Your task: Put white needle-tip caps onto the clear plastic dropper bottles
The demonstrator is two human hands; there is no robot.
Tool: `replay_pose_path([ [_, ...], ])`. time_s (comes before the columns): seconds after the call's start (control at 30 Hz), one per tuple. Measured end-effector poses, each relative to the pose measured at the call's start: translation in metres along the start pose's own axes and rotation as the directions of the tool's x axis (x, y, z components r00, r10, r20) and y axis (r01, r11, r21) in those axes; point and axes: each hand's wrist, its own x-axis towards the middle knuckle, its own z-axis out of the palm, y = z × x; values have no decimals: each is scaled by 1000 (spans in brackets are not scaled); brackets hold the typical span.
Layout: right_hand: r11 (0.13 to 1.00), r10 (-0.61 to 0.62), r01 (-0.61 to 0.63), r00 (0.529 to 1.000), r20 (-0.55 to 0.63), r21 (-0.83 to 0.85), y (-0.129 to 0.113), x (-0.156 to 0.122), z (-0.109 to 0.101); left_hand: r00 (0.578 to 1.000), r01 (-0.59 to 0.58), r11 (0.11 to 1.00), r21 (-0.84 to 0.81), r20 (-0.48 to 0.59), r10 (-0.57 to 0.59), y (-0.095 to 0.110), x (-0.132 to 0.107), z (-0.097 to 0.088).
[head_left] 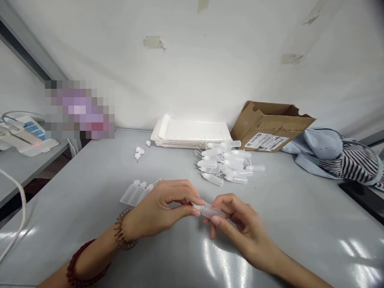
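Note:
Over the grey table (pixel 168 264) I hold a small translucent squeeze bottle (pixel 210 211), lying almost level between both hands. My right hand (pixel 240 222) has its fingers and thumb closed around the body. At the neck end, my left hand (pixel 168 204) pinches the white cap, most of which its fingertips hide. Beside the left wrist lie several similar bottles (pixel 135 193) in a row, partly covered by that hand. Farther back is a heap of bottles with needle-tip caps (pixel 229 162). A few loose white caps (pixel 139 152) rest at the back left.
A stack of white padded envelopes (pixel 195 130) lies against the wall, beside a tilted open cardboard box (pixel 270 126). At the right are a blue and striped cloth bundle (pixel 345 156) and a black phone (pixel 364 200). A white cable (pixel 22 208) hangs at the left edge.

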Motion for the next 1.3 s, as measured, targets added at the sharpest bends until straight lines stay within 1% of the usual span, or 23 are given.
replay_pose_path([
  [0.03, 985, 80, -87, 995, 52, 150, -3, 2, -1, 998, -64, 997, 43, 7, 64, 0, 0, 0],
  [0.1, 906, 153, -200, 976, 152, 374, -7, 6, -2, 992, -122, 991, 54, 26, 121, 1, -1, -1],
  [0.17, 862, 157, -219, 973, 170, 458, -8, 8, -1, 994, -105, 994, -2, 27, 105, 1, -2, -1],
  [0.23, 874, 144, -188, 981, 132, 447, -8, 8, 2, 999, -44, 997, -63, 19, 46, 1, -3, 0],
  [0.33, 928, 119, -127, 992, 44, 349, -5, 5, 7, 999, 40, 996, -85, -19, -41, 0, -5, 1],
  [0.43, 981, 43, -28, 996, -74, 193, 0, 2, 10, 989, 113, 993, 19, -98, -111, -1, -4, 3],
  [0.47, 991, 5, 10, 994, -111, 137, 1, 1, 11, 985, 146, 987, 68, -107, -138, 0, -3, 4],
  [0.53, 996, -75, 82, 983, -170, 35, 5, 0, 13, 980, 193, 967, 168, -80, -181, 1, -2, 5],
  [0.57, 993, -114, 114, 976, -188, -12, 7, -1, 14, 981, 195, 958, 210, -49, -189, 2, -2, 6],
  [0.63, 983, -179, 167, 964, -196, -80, 8, -2, 16, 984, 171, 948, 267, -2, -177, 5, -2, 7],
  [0.7, 983, -179, 168, 968, -173, -76, 7, -2, 16, 988, 143, 949, 282, 19, -154, 8, -1, 5],
  [0.77, 995, -101, 104, 985, -139, 12, 3, -1, 14, 991, 105, 959, 264, 56, -124, 10, -1, 2],
  [0.83, 992, -16, 29, 995, -101, 123, -1, 0, 11, 986, 94, 967, 238, 110, -123, 10, -1, -2],
  [0.9, 988, -3, 16, 996, -86, 152, -3, 1, 8, 976, 130, 967, 220, 142, -163, 10, -1, -5],
  [0.97, 995, -82, 86, 992, -92, 46, -2, 1, 6, 962, 186, 960, 212, 160, -222, 8, -2, -7],
  [1.03, 962, -236, 217, 967, -101, -166, 1, 1, 4, 953, 205, 958, 200, 181, -242, 7, -2, -7],
  [1.07, 915, -324, 287, 941, -94, -282, 3, 1, 4, 951, 210, 958, 194, 186, -246, 7, -2, -6],
  [1.13, 777, -486, 407, 873, -47, -480, 8, 2, 3, 950, 232, 955, 187, 166, -264, 6, -1, -3],
  [1.17, 707, -540, 446, 841, -12, -548, 9, 2, 3, 949, 253, 949, 189, 145, -281, 6, -1, -1],
  [1.2, 652, -576, 477, 817, 25, -590, 10, 3, 3, 944, 276, 942, 193, 127, -303, 6, -1, 1],
  [1.23, 624, -584, 494, 809, 59, -605, 10, 3, 3, 941, 292, 935, 200, 116, -319, 6, 0, 2],
  [1.27, 630, -569, 496, 819, 80, -598, 10, 3, 3, 939, 295, 933, 207, 116, -322, 7, 0, 3],
  [1.3, 668, -529, 477, 844, 87, -572, 9, 3, 3, 941, 283, 935, 214, 125, -314, 7, 0, 4],
])
